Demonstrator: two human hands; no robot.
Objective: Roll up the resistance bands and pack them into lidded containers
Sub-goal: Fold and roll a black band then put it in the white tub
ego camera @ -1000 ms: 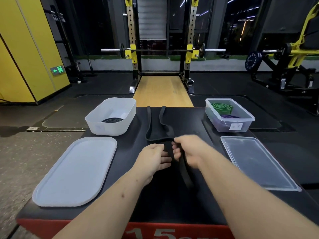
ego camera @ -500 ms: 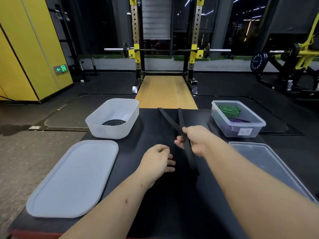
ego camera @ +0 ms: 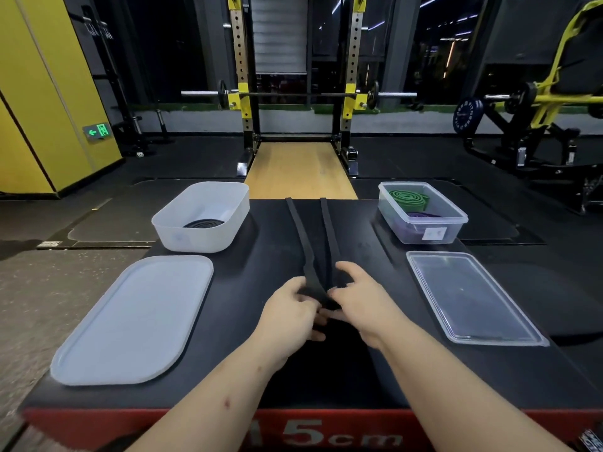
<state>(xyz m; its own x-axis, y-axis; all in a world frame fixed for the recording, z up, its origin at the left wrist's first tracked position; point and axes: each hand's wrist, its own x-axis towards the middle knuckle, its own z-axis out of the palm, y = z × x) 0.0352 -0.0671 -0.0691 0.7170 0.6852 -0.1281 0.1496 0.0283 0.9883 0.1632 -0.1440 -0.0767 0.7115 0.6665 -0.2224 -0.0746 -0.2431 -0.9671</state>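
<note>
A black resistance band (ego camera: 301, 234) lies in two long strands down the middle of the black platform (ego camera: 267, 353), running over its far edge. My left hand (ego camera: 287, 309) and my right hand (ego camera: 362, 300) both pinch the band's near end, close together. A white tub (ego camera: 169, 228) at the back left holds a rolled black band (ego camera: 204, 223). A clear container (ego camera: 456, 223) at the back right holds a rolled green band (ego camera: 408, 199) and a purple band (ego camera: 424, 216).
A white lid (ego camera: 130, 321) lies flat at the front left and a clear lid (ego camera: 470, 298) at the front right. Beyond the platform stand a squat rack with a barbell (ego camera: 293, 93), a wooden lifting strip and a yellow machine (ego camera: 554, 93).
The band was bunched near the middle, then my right hand pulled it out straight. Now its two strands lie long and my left hand has joined the right at the near end.
</note>
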